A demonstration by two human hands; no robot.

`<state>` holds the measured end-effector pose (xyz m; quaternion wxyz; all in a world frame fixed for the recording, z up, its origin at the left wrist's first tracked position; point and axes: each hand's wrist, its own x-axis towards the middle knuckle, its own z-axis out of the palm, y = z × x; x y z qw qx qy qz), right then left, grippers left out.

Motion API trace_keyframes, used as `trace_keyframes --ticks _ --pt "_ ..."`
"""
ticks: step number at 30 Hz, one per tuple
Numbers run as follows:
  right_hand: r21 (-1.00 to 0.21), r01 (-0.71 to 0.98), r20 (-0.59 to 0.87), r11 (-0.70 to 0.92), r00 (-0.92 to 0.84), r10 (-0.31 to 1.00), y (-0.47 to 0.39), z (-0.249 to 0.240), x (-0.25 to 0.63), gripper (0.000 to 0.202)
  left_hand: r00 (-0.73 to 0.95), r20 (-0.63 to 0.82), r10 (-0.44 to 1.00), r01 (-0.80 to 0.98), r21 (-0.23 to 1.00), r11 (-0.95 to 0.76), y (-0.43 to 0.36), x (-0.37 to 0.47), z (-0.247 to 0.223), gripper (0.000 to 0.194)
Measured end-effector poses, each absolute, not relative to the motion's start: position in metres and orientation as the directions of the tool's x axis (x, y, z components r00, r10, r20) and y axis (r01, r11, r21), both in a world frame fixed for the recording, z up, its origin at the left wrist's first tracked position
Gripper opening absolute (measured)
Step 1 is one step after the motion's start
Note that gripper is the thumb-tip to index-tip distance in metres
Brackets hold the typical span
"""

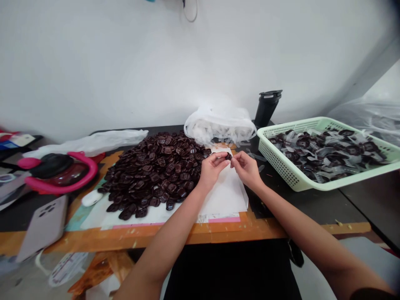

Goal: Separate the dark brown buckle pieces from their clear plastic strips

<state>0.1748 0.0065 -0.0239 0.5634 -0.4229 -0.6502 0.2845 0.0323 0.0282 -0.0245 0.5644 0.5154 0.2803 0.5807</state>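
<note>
While left hand pinches dark piece, glossy rounded pieces lie heaped.

Bright, even indoor light with a cool cast; its source is out of frame. The pale wall is brightest across the middle and grays toward the top corners, where the far upper right darkens. Shadows are soft and faint. Small glints dot the dark brown pieces left of center. A white plastic bag at center nearly washes out into the wall, while black clothing at bottom center loses all detail. Wide-angle distortion stretches the forearms and green basket. The left edge looks blurry.
</note>
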Motion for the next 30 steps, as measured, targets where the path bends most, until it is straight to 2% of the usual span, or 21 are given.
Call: trace_keyframes --ticks 9,15,19,21,24,26,30 --pt "-0.862 0.220 0.463 0.456 -0.024 0.886 0.007 -0.026 0.175 0.019 0.103 0.409 0.907 -0.179 0.904 -0.388 0.026 0.029 -0.022 0.010" --pt "-0.873 0.158 0.453 0.461 -0.086 0.887 0.004 -0.022 0.175 0.015 0.094 0.527 0.845 0.101 0.839 -0.534 0.026 0.026 -0.020 0.003" --pt "-0.844 0.245 0.471 0.477 -0.085 0.878 0.003 -0.019 0.174 0.028 0.146 0.599 0.788 0.203 0.761 -0.616 0.023 0.028 -0.020 0.005" --pt "-0.821 0.292 0.481 0.490 -0.108 0.870 0.003 -0.018 0.175 0.024 0.146 0.595 0.790 0.215 0.761 -0.613 0.022 0.030 -0.022 0.004" --pt "-0.817 0.304 0.475 0.490 -0.127 0.871 0.005 -0.018 0.175 0.017 0.087 0.487 0.869 0.205 0.845 -0.494 0.021 0.032 -0.025 0.005" --pt "-0.828 0.299 0.466 0.474 -0.102 0.879 0.006 -0.017 0.175 0.015 0.092 0.403 0.911 0.125 0.903 -0.412 0.022 0.033 -0.025 0.009" --pt "-0.901 0.162 0.411 0.403 0.023 0.911 0.007 -0.015 0.175 0.019 0.162 0.260 0.952 -0.282 0.937 -0.207 0.024 0.034 -0.023 0.020"
